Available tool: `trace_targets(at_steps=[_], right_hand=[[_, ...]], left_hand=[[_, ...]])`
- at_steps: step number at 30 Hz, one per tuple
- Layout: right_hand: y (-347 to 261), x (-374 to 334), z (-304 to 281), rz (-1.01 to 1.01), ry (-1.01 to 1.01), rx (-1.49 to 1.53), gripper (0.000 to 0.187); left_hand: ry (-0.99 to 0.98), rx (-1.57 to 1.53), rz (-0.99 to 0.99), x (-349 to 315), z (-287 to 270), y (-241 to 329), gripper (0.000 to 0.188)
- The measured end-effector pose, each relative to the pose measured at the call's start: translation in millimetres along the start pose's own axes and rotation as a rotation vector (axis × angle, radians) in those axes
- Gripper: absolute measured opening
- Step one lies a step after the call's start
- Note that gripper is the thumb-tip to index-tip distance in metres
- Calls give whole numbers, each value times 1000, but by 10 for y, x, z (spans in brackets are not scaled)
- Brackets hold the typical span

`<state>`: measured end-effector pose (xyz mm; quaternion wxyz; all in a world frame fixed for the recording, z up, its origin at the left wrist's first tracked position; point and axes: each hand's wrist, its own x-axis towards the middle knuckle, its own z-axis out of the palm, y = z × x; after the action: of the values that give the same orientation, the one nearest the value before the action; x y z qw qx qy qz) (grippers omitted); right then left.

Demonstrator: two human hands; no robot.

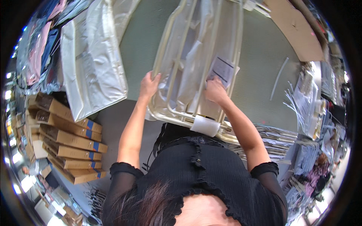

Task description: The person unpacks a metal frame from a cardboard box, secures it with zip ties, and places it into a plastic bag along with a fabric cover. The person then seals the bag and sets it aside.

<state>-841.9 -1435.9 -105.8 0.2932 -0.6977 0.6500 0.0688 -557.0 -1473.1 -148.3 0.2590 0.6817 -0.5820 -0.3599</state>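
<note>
A cream metal tube frame [238, 37] lies in front of me on the green-grey table, its rounded end toward my body. My left hand [149, 87] is closed around the frame's left tube. Translucent plastic [194, 60] is spread in and around the bars. My right hand [216, 90] has its fingers curled at the lower edge of a printed paper sheet [223, 69], inside the frame's right side; they look pinched on it. White foam wrap [205, 125] surrounds part of the near end bar.
Whitish plastic-covered pieces [98, 64] hang over the table's left edge. Below them stand several brown cartons [71, 147]. On the right are a cardboard sheet [296, 32] and loose white strips [295, 103]. Wrapped flat frames [277, 139] are stacked beside my right arm.
</note>
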Motion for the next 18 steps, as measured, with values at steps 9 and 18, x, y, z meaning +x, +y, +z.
trace_targets(at_steps=[9,18], right_hand=[[-110,-305,128,-86,46,-382,78],[98,-440,121,-250,238,-423,24]], left_hand=[[257,-81,146,-88,-210,-149,44],[289,987,401,182,-1117,-1386,66]])
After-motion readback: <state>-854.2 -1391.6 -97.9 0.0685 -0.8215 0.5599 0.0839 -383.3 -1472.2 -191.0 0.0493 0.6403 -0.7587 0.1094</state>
